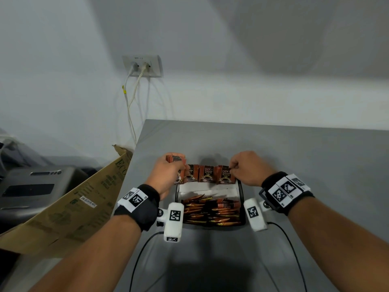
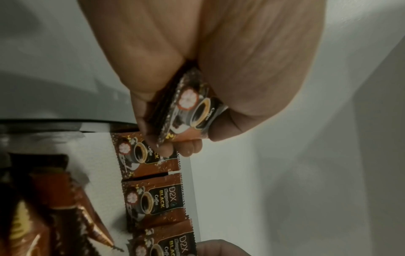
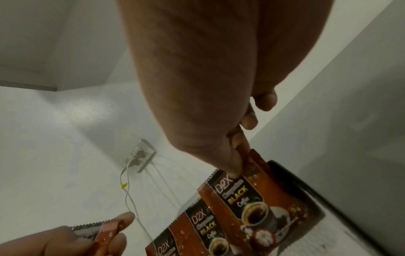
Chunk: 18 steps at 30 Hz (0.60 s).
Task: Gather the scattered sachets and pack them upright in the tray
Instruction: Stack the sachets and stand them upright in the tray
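Observation:
A black tray [image 1: 241, 191] stands on the grey table, its near half packed with several orange-brown sachets [image 1: 210, 211]. A row of upright D2X coffee sachets [image 1: 207, 174] lines its far wall, seen again as sachets [image 2: 153, 199] in the left wrist view. My left hand [image 1: 168, 171] grips a small stack of sachets [image 2: 190, 107] at the tray's far left corner. My right hand [image 1: 242, 167] pinches the top edge of the rightmost upright sachet [image 3: 247, 195] between thumb and finger.
A white liner [image 1: 202, 189] shows in the tray's middle. A brown cardboard box [image 1: 69, 205] leans at the table's left edge, with a grey machine [image 1: 31, 186] beyond it. A wall socket [image 1: 143, 66] with white cables hangs behind. Black cables trail from my wrists.

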Each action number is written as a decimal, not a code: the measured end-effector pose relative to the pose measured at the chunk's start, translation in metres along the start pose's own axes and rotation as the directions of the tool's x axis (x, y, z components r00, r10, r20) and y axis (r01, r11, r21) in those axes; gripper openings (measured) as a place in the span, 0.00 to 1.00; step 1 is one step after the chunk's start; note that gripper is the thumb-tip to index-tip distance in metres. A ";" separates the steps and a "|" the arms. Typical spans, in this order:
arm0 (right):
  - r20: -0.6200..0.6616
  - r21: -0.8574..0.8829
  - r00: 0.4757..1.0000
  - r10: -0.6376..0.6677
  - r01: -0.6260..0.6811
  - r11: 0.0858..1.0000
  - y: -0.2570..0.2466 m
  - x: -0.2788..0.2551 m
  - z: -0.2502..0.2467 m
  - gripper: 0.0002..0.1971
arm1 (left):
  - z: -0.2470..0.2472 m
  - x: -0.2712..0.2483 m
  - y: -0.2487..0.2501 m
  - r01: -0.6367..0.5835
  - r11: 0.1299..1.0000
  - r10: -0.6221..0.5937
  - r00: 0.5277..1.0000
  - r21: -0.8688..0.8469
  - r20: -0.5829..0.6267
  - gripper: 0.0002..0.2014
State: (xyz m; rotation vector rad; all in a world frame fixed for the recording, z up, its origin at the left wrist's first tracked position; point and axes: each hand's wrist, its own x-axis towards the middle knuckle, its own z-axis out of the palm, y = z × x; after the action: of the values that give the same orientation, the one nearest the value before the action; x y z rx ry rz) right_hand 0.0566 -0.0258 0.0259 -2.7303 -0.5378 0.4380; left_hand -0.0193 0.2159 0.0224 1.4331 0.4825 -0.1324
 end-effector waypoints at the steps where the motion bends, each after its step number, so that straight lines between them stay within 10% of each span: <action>1: -0.008 -0.013 1.000 -0.005 0.005 1.000 0.001 0.001 0.002 0.07 | 0.000 0.001 -0.001 0.005 1.000 -0.005 1.000 0.003 -0.001 0.12; 18: -0.077 -0.020 0.996 -0.052 0.050 0.999 0.006 -0.002 0.011 0.08 | 0.001 0.005 -0.008 0.020 1.000 -0.020 1.000 0.001 0.009 0.11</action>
State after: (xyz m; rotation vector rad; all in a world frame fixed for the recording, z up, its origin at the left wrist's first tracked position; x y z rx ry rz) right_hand 0.0532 -0.0288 0.0144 -2.7311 -0.5924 0.3145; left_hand -0.0177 0.2146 0.0130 1.4286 0.4900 -0.1553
